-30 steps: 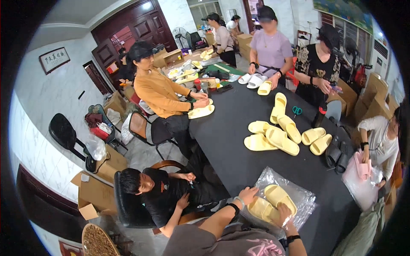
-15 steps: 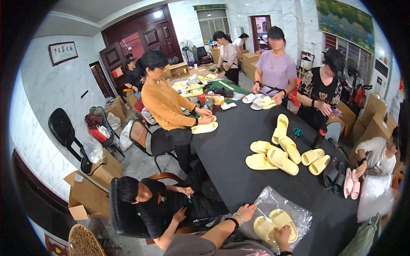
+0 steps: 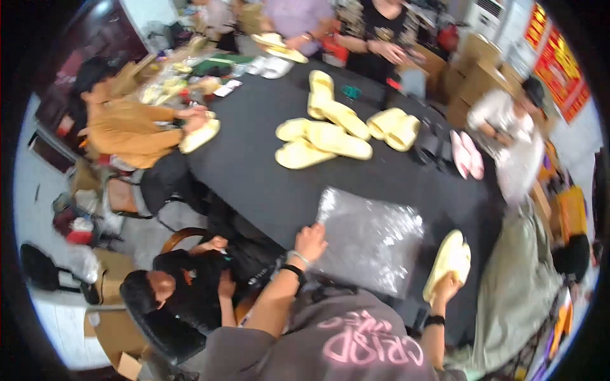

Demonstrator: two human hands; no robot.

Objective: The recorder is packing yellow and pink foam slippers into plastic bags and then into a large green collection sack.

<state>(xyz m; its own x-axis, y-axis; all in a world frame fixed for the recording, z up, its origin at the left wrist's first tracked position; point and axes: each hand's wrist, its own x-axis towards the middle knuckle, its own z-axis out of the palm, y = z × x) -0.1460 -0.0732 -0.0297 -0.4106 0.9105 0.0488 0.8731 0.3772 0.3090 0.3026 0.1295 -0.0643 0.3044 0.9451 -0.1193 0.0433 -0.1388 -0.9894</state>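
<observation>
Clear plastic bag [image 3: 372,238]: thin film, glossy, crinkled, glare patches. Table [image 3: 254,171] top: black, matt, looks like cloth or felt. Pale yellow slipper [image 3: 448,261] at the bag's 3 o'clock: smooth foam-like, matt. Same finish on the yellow slippers [image 3: 324,140] at 12 o'clock. Grey sleeve [image 3: 318,336]: soft knit cloth.

A large black table [image 3: 254,171] fills the middle of the view and carries everything. Near its close edge lies a flat clear plastic bag [image 3: 372,238], shiny and crinkled. At the centre a heap of pale yellow slippers [image 3: 324,136] lies partly overlapping, and just beside it to the right sits another yellow pair [image 3: 395,127]. Near the right edge lie dark shoes [image 3: 431,147] and a pink pair [image 3: 467,154]. On the left edge rests a single yellow slipper [image 3: 200,135]. The far end holds white slippers [image 3: 270,66], a small green object [image 3: 350,93] and blurred clutter [image 3: 184,82].
</observation>
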